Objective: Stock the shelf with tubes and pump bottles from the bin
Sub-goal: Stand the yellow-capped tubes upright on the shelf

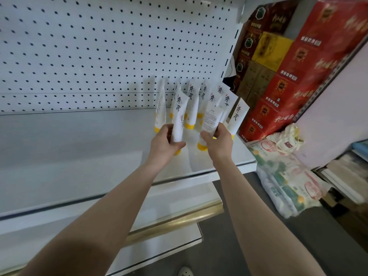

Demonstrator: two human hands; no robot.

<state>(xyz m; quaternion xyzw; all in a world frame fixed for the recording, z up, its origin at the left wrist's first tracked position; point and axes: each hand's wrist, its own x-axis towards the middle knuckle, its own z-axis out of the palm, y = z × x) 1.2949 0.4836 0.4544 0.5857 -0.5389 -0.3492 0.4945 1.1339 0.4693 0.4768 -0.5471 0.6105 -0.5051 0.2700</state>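
Several white tubes with yellow caps [192, 104] stand cap-down at the right end of the white shelf [79, 140], leaning against the pegboard back. My left hand [165, 142] grips one tube [179, 118] upright, black characters facing me, its yellow cap showing below my palm. My right hand [218, 140] holds another tube [211, 118] with its small-print side toward me and its cap [202, 146] just above the shelf. Both held tubes are in front of the standing row. No bin or pump bottle is in view.
A white pegboard [89, 46] backs the shelf. Lower shelves with a gold rail [175, 220] jut out below. Stacked red and yellow cartons [294, 66] stand to the right, and plastic-wrapped packs [284, 176] lie on the grey floor beside the shelf end.
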